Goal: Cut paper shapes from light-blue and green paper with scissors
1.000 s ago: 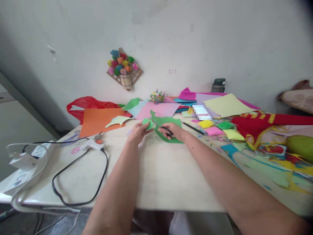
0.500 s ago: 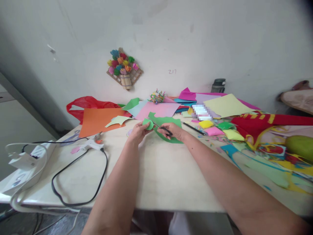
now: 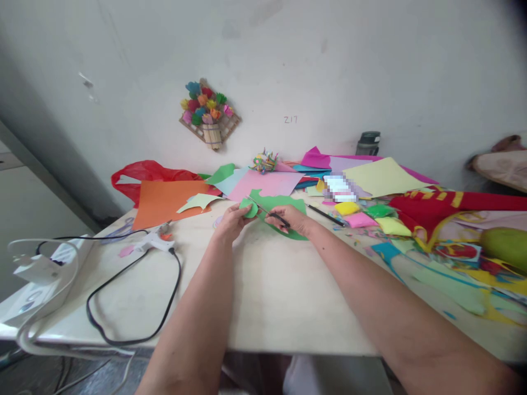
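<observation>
Between thumb and fingers, my left hand (image 3: 233,221) pinches a small rounded piece of green paper (image 3: 249,208). My right hand (image 3: 289,220) is closed around the dark handles of a pair of scissors (image 3: 265,211). The blades point up and left, right at the edge of the green piece. Under and behind the scissors lies a larger sheet of green paper (image 3: 293,205) with a wavy cut edge. Whether the blades have paper between them is hard to make out.
A white glue gun (image 3: 155,242) and its black cable lie left, near a power strip (image 3: 61,274). Orange paper (image 3: 171,203) and pink paper (image 3: 263,185) lie behind. A black pencil (image 3: 326,215), clay packets (image 3: 360,220), a phone (image 3: 340,188) and paper scraps (image 3: 448,285) are to the right.
The green piece in my left hand has turned slightly, and the scissor blades have shifted a little against it. Both hands stay in nearly the same place.
</observation>
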Tool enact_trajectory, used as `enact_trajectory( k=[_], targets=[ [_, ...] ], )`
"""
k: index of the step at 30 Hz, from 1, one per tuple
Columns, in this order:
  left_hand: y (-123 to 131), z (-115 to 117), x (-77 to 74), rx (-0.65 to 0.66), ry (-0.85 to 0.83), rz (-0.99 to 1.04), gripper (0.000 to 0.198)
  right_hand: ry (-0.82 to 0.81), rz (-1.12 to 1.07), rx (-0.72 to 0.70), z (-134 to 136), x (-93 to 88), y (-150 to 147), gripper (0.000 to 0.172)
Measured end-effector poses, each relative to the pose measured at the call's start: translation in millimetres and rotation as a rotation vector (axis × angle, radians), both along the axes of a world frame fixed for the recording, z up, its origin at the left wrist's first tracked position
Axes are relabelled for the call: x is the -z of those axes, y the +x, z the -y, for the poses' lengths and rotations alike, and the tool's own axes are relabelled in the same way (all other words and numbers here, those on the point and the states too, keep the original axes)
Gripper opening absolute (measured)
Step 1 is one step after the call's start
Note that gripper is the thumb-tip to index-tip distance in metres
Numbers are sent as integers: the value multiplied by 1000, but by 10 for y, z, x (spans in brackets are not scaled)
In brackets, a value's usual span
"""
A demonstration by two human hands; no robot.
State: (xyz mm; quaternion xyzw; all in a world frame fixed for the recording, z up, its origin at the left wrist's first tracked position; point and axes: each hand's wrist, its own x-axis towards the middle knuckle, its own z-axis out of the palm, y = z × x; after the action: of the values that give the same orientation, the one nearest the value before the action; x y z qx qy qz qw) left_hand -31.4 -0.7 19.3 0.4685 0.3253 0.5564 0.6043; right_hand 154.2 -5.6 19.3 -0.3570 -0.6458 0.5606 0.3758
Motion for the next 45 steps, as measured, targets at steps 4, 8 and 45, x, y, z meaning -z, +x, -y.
enact_trajectory(
  k=[4, 8, 45],
  targets=[
    [1, 4, -9, -1, 3, 7, 17, 10, -1, -4, -11, 8, 1, 20],
    [-8, 0, -3, -21, 4, 6, 15, 21, -3, -6, -20, 22, 3, 19],
    [30, 4, -9, -42, -24, -5, 14, -4, 20, 12, -16, 19, -2, 18]
  ],
)
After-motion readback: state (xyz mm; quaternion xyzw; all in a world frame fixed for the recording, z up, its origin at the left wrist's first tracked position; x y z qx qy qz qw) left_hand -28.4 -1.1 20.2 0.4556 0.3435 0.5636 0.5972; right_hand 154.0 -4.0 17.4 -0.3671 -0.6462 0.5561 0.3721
